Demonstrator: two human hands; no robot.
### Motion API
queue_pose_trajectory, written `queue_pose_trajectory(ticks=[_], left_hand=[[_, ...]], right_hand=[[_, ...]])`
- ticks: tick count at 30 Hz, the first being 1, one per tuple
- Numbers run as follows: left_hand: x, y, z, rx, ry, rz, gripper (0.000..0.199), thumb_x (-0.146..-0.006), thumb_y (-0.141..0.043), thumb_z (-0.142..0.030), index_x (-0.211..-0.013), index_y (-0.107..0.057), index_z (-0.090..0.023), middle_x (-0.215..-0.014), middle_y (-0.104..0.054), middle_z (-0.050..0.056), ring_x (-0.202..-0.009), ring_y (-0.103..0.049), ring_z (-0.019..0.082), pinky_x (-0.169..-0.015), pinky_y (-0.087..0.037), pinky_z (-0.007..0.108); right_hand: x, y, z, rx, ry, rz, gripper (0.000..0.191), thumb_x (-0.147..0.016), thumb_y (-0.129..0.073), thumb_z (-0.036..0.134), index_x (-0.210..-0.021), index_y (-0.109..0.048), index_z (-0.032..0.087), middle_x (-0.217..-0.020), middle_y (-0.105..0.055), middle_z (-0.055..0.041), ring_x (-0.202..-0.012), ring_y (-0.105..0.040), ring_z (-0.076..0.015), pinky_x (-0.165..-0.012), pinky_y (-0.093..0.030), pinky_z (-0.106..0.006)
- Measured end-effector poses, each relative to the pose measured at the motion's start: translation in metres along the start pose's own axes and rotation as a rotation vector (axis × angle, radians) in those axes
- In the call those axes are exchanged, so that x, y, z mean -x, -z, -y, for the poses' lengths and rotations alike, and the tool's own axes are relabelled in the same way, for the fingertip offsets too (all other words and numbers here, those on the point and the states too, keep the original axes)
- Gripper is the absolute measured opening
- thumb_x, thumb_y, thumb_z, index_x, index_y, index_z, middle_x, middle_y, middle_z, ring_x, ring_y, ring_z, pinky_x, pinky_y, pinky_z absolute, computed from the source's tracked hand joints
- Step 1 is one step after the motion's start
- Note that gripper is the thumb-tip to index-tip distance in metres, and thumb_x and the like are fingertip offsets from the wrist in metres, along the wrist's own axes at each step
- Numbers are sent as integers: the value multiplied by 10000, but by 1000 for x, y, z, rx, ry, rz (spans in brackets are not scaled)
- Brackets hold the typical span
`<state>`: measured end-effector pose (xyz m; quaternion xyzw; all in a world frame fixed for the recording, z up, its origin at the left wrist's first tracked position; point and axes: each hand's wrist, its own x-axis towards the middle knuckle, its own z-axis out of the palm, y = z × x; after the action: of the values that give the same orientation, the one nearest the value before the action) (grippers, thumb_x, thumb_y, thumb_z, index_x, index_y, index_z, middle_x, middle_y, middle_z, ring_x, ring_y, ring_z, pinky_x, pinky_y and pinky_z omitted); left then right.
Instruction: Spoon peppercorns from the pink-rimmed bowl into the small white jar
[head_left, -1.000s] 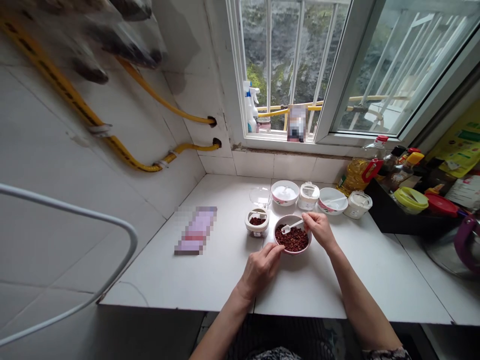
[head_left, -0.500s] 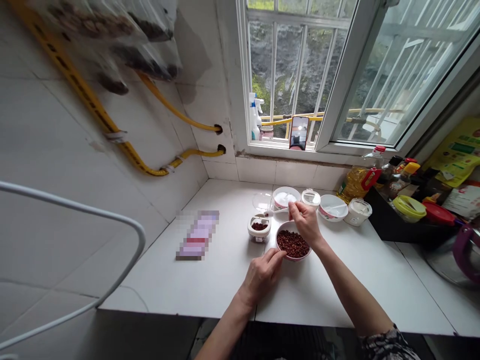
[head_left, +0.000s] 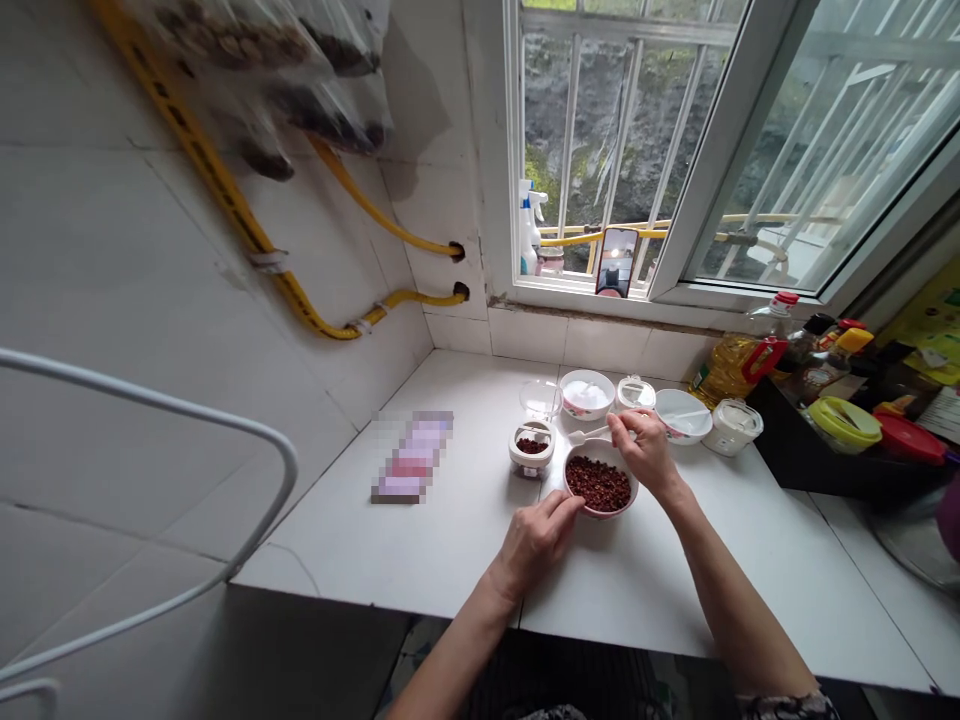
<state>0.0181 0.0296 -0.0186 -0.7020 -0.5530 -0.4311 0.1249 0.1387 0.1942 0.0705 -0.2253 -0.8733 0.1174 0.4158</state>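
Note:
A bowl of dark red peppercorn-like grains (head_left: 598, 484) stands on the white counter. My left hand (head_left: 541, 532) pinches its near left rim. In my right hand (head_left: 643, 450), closed over the bowl's far right side, is a small white spoon (head_left: 590, 435); its head is over the bowl's far left rim, and whether it carries anything cannot be made out. Just left of the bowl sits an open jar (head_left: 532, 461) partly filled with the same grains, its clear lid tilted up behind.
Behind stand a bowl of white powder (head_left: 587, 395), a closed white jar (head_left: 634, 391), another bowl holding a spoon (head_left: 683, 416) and a second jar (head_left: 733, 428). An oil bottle (head_left: 739, 360) and condiments are at the right; a blurred purple item (head_left: 411, 458) lies left.
My right hand has drawn the spoon from beside the open jar's top back rightward to the bowl's edge. My left hand stays on the rim. The view has shifted slightly.

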Motion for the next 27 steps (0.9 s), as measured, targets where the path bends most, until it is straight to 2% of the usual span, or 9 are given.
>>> queue_pose_trajectory(ticks=[3,6,12,20,27], left_hand=[[0,0,0,3,-4,-5,247,-959,-440,-93,-1146,-581,-171,-932,-695,59,-791,-698,147,-638,-549,197],[0,1,-1,-8,8,0,239,-960,-435,-98,-1131,-585,-171,-928,-697,59,-769,-693,144,-614,-541,197],[1,1,-1,-11,33,23,233,-962,-443,-107,-1128,-592,-176,-924,-698,58,-749,-692,141,-619,-546,201],[3,-1,2,-21,15,33,272,-948,-434,-94,-1149,-595,-178,-938,-696,69,-782,-699,142,-661,-559,198],[2,-1,1,-12,18,18,255,-950,-447,-93,-1140,-594,-179,-929,-700,59,-753,-696,139,-636,-552,196]], right_hand=[[14,4,-20,85,-40,51,461,-966,-432,345,-523,-424,217,-469,-519,25,-498,-469,-135,-816,-391,-323],[25,-1,-28,166,-51,70,461,-968,-416,351,-529,-433,212,-478,-541,10,-505,-463,-137,-836,-374,-338],[29,-7,-24,135,-63,128,494,-988,-378,364,-523,-435,206,-473,-538,18,-484,-436,-123,-837,-373,-325],[30,-9,-17,82,-27,171,442,-970,-425,321,-542,-427,208,-482,-516,38,-486,-428,-117,-861,-363,-320],[31,-11,-17,-22,-79,146,484,-972,-423,367,-515,-385,212,-458,-462,48,-484,-409,-118,-822,-394,-320]])
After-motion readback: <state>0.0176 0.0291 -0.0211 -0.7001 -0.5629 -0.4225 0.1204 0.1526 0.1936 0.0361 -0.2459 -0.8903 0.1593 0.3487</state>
